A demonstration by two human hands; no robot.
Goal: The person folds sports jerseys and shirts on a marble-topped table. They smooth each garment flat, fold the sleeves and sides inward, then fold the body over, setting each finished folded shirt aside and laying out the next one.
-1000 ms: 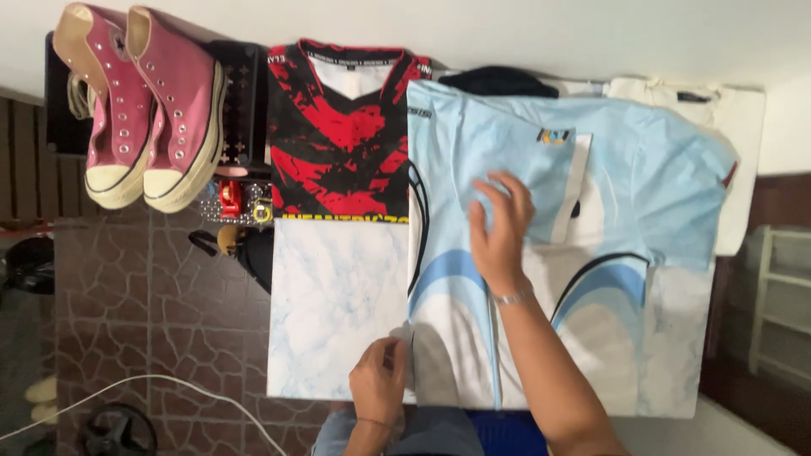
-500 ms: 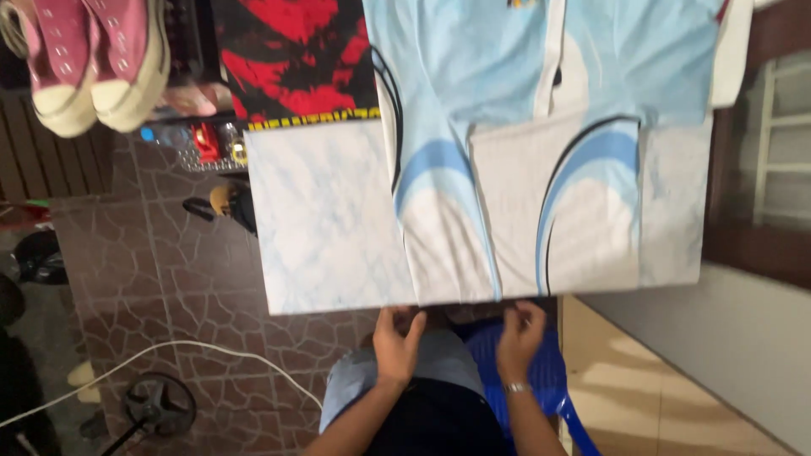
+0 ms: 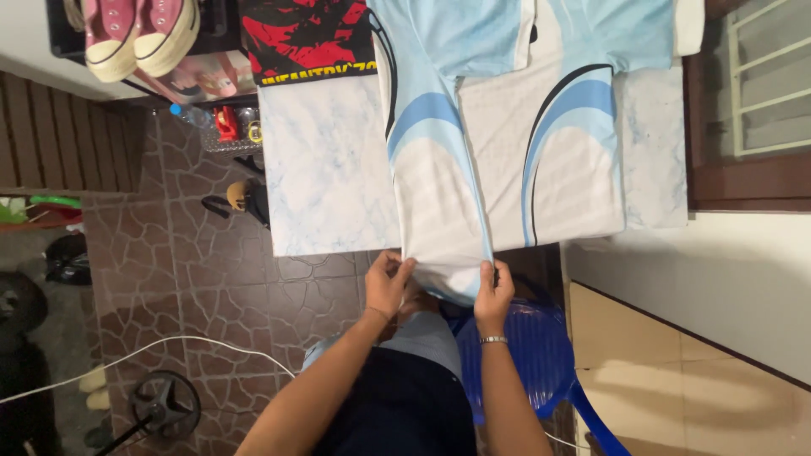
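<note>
Jersey: a light blue and white jersey (image 3: 498, 143) lay on the marbled board (image 3: 325, 169), its sides already folded in toward the middle so that it formed a long narrow strip running from far to near.
Hem: the near end hung just over the board's near edge, pulled toward the person and a little bunched.
Left hand: the left hand (image 3: 387, 283) pinched the hem's left corner, thumb against curled fingers.
Right hand: the right hand (image 3: 493, 294) pinched the hem's right corner in the same way, fingers closed on the cloth; a metal bracelet sat on that wrist.
Progress: judging by how it lay, the lengthwise folds looked done; the strip had not yet been folded across, and the far end with the collar ran out of view.
Board: bare marbled surface showed left of the jersey and in a narrow band to its right.
Red shirt: a red and black shirt (image 3: 308, 38) lay folded at the far left of the board, just beside the jersey.
Shoes: pink sneakers (image 3: 139, 34) sat far left, well apart from the hands.
Chair: a blue plastic chair (image 3: 528, 355) stood near, under the person.
Floor: brown stone tiles, with a white cable (image 3: 169, 346) crossing on the near left.
</note>
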